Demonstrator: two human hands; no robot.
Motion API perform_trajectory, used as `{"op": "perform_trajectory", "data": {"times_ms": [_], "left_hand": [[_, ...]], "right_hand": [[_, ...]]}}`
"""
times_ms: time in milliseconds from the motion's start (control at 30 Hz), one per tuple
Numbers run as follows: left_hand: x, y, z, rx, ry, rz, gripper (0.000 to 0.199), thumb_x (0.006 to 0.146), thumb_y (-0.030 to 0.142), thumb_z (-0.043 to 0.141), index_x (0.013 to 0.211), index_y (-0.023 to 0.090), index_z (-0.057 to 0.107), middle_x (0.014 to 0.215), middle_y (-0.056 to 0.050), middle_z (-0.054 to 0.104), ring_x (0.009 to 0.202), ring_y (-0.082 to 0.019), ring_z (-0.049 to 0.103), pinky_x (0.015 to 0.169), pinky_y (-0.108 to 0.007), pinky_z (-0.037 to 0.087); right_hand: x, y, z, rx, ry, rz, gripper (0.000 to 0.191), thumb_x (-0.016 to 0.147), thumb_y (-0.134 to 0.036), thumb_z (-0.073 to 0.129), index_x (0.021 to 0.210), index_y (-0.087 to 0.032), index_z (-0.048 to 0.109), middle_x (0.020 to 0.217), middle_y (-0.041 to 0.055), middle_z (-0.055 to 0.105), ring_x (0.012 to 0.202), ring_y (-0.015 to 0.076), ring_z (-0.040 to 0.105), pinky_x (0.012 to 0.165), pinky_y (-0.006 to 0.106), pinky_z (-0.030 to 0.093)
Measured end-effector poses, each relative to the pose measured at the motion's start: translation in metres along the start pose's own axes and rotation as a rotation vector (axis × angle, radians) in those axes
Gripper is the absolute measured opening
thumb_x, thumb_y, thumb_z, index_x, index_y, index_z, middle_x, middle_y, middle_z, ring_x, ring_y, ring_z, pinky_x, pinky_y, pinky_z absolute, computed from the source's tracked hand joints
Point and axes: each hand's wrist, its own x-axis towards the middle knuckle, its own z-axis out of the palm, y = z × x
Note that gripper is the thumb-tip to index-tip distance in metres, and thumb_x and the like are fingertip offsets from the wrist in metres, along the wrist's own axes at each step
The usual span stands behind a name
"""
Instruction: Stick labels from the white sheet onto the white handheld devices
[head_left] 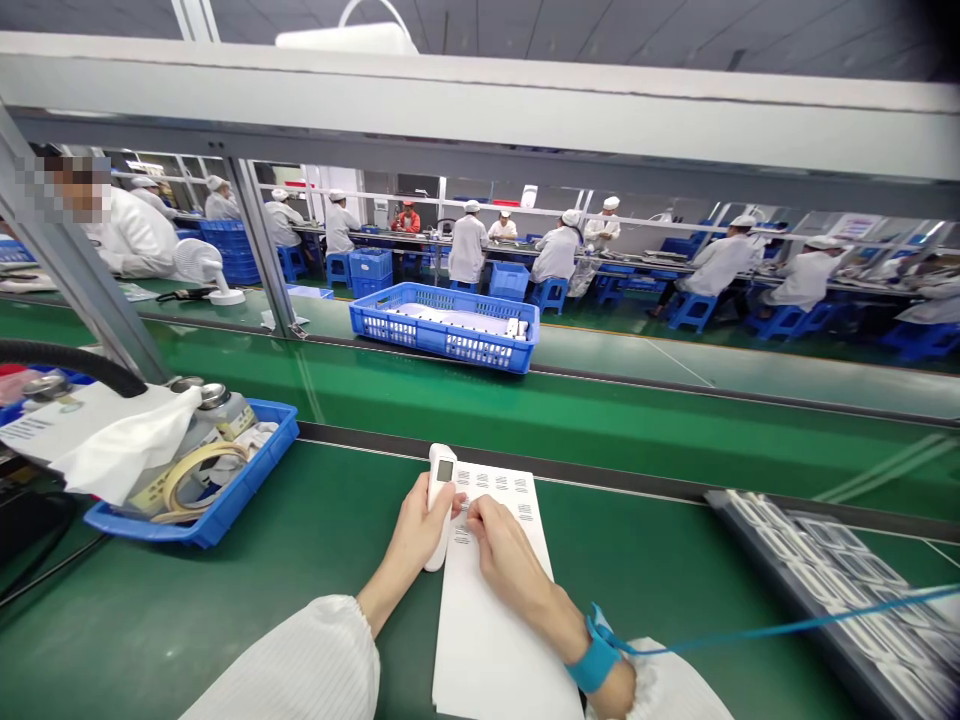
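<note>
My left hand (420,522) is wrapped round a white handheld infrared thermometer (441,458), its small grey display facing up. Just right of it, my right hand (504,545) has its fingers curled in a pinch near the thermometer's side; whatever lies between the fingertips is too small to make out. Beneath the right hand lies a white sheet (491,650) with rows of small dark printed marks on its upper part, some covered by my fingers. A blue wrist strap (596,655) with a cord running off to the right is on my right wrist.
A blue tray (247,470) of bottles, tape and wipes sits at left. At right stands a dark tray (825,600) of white and grey parts. Beyond the green conveyor belt (637,415) rests a blue basket (442,335). Several co-workers sit further back.
</note>
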Motion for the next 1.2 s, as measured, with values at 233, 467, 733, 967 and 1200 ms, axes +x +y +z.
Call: {"op": "perform_trajectory", "data": {"times_ms": [233, 467, 733, 967, 1200], "left_hand": [[0.001, 0.000, -0.001, 0.102, -0.006, 0.041, 0.031, 0.081, 0.048, 0.057, 0.089, 0.018, 0.056, 0.086, -0.009, 0.070, 0.084, -0.024, 0.066, 0.076, -0.034, 0.048], [-0.007, 0.008, -0.002, -0.189, -0.077, -0.074, 0.031, 0.076, 0.045, 0.063, 0.088, 0.017, 0.056, 0.077, -0.002, 0.064, 0.069, -0.017, 0.061, 0.067, -0.029, 0.048], [-0.042, 0.018, 0.014, -0.310, -0.226, -0.202, 0.032, 0.072, 0.023, 0.060, 0.102, 0.016, 0.052, 0.063, 0.003, 0.056, 0.054, -0.010, 0.048, 0.053, -0.022, 0.040], [-0.051, 0.013, 0.022, -0.242, -0.235, -0.230, 0.024, 0.079, 0.031, 0.059, 0.098, 0.017, 0.051, 0.061, 0.004, 0.053, 0.051, -0.009, 0.046, 0.052, -0.021, 0.038], [-0.051, 0.016, 0.021, -0.245, -0.260, -0.220, 0.022, 0.081, 0.033, 0.057, 0.093, 0.017, 0.050, 0.066, 0.003, 0.054, 0.049, -0.007, 0.045, 0.050, -0.021, 0.035]], "right_hand": [[0.011, -0.005, -0.005, 0.215, -0.034, 0.150, 0.014, 0.085, -0.015, 0.044, 0.074, -0.019, 0.050, 0.083, 0.0048, 0.062, 0.081, 0.0204, 0.057, 0.074, 0.033, 0.042], [0.027, -0.010, -0.034, 0.591, -0.005, 0.206, 0.017, 0.079, -0.031, 0.054, 0.068, -0.018, 0.049, 0.064, -0.0012, 0.049, 0.058, 0.0126, 0.043, 0.057, 0.025, 0.035], [0.024, -0.035, -0.046, 0.591, 0.001, 0.136, 0.009, 0.077, -0.017, 0.052, 0.068, -0.017, 0.053, 0.070, 0.0006, 0.052, 0.064, 0.0127, 0.047, 0.061, 0.025, 0.039], [0.022, -0.028, -0.040, 0.435, 0.078, 0.077, 0.016, 0.083, -0.014, 0.048, 0.068, -0.017, 0.051, 0.072, 0.0006, 0.050, 0.064, 0.0121, 0.048, 0.059, 0.024, 0.041], [0.021, -0.025, -0.039, 0.431, 0.065, 0.057, 0.018, 0.085, -0.013, 0.046, 0.068, -0.018, 0.049, 0.074, -0.0001, 0.049, 0.061, 0.0102, 0.048, 0.055, 0.021, 0.040]]}}
